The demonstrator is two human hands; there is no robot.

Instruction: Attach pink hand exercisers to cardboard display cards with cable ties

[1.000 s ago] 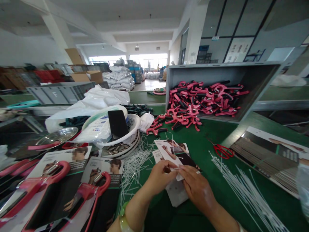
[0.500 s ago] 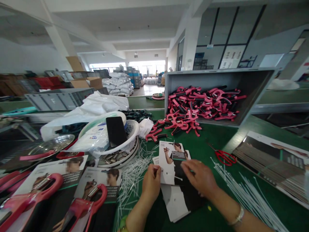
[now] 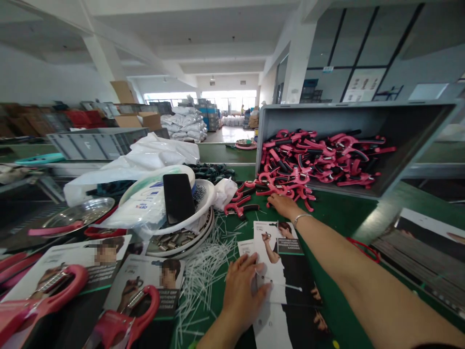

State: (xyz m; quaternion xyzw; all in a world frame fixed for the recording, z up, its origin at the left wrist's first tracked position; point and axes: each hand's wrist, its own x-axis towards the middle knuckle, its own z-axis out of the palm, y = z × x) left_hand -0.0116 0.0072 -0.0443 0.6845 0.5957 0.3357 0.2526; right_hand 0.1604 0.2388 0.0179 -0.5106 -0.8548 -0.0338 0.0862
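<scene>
My left hand lies with fingers spread on the left edge of a printed packaging card. A white cable tie runs through the card near my thumb, its head end sticking out to the right. Other cards lie beneath it. My right hand is stretched forward to the pile of pink and black hand grip strengtheners spilling from the crate. Its fingers are extended at the nearest ones, and no grip strengthener is lifted.
A grey crate lies on its side at back right. Loose cable ties litter the table left of my hand. A phone rests on a white basin. Carded grip strengtheners lie front left, stacked cards right, red-handled scissors before them.
My right hand has left the card and reached forward to the grip strengtheners. My left hand has opened from a pinch and now lies flat on the card. The view has shifted slightly.
</scene>
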